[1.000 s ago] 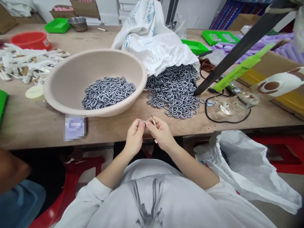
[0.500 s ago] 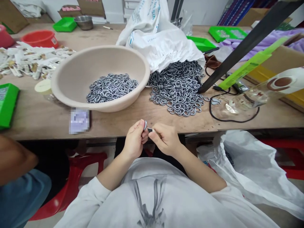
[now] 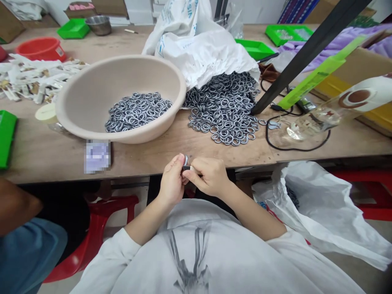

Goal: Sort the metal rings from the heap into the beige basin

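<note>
One cam, head-worn, looking forward and down over the wearer's shirt (image 3: 191, 249), which filled the bottom middle, closest to the lens. Left hand (image 3: 172, 179) and right hand (image 3: 211, 175) sat near mid-frame. Table (image 3: 147, 157) ran across beyond them, wall (image 3: 260, 12) up top. Slight roll: table's front edge sat lower at left.

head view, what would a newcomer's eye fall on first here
The big beige basin left of centre, with gray rings inside, probably draws the eye first. Just right of it, a heap of similar rings lies at the mouth of a white sack. Nearer, by the table edge, the left hand pinches a single ring.
</note>
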{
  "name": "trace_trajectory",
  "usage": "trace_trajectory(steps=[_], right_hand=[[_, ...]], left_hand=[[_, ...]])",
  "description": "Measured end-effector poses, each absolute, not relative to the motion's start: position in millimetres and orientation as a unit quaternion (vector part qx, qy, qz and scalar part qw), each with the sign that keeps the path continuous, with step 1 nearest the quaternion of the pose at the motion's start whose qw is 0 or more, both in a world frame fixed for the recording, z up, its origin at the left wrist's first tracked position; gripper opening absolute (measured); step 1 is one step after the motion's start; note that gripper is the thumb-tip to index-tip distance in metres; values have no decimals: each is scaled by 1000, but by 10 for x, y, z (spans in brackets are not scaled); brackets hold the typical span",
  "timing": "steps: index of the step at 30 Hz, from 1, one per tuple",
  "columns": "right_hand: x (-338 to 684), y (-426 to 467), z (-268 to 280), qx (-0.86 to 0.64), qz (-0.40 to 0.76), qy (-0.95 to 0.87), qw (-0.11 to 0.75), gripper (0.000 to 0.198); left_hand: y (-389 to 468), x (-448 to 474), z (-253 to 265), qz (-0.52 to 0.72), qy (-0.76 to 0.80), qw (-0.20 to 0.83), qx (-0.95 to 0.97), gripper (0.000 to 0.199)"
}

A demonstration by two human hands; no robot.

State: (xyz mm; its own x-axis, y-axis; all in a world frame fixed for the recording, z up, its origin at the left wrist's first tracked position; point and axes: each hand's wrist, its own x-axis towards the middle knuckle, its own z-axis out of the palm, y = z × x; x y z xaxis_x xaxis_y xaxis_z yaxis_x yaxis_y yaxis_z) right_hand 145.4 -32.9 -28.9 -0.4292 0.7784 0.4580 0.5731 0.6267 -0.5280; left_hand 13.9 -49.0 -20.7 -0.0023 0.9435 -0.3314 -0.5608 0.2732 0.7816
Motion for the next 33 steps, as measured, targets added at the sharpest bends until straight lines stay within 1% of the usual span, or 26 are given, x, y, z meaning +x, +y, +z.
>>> trace_trajectory(steps=[3, 7, 9, 11, 13, 16, 18, 20, 22, 26, 29, 31, 33], right_hand=[[1433, -341, -321, -413, 179, -823, 347, 46], [1506, -325, -419, -451, 254, -777, 358, 47], [1609, -217, -445, -506, 254, -729, 384, 48], [1717, -31, -412, -583, 216, -671, 404, 51], [1770, 201, -326, -630, 156, -678, 346, 47], [1691, 541, -190, -638, 83, -732, 225, 36], [1593, 707, -146, -637, 49, -755, 148, 32], [1530, 799, -137, -635, 32, -766, 98, 25], [1522, 816, -142, -635, 28, -766, 93, 22], [1559, 755, -170, -634, 29, -762, 130, 25], [1545, 770, -221, -631, 28, -767, 112, 27], [1546, 803, -247, -632, 29, -768, 102, 26], [1579, 814, -251, -635, 40, -762, 115, 23]], left_hand=[[-456, 110, -246, 534, 425, 693, 233, 50], [-437, 97, -304, 489, 413, 720, 269, 48], [-469, 95, -322, 470, 404, 724, 304, 48], [-515, 81, -333, 457, 399, 723, 332, 48], [-548, 51, -338, 461, 406, 715, 333, 47], [-545, -14, -338, 480, 422, 696, 327, 41], [-516, -62, -330, 490, 425, 686, 329, 35], [-481, -110, -316, 502, 428, 682, 315, 37], [-442, -155, -298, 509, 432, 686, 289, 38], [-355, -205, -236, 507, 427, 706, 248, 31], [-303, -187, -182, 488, 418, 727, 243, 32], [-288, -163, -169, 464, 410, 746, 245, 34], [-283, -149, -189, 453, 411, 749, 255, 35]])
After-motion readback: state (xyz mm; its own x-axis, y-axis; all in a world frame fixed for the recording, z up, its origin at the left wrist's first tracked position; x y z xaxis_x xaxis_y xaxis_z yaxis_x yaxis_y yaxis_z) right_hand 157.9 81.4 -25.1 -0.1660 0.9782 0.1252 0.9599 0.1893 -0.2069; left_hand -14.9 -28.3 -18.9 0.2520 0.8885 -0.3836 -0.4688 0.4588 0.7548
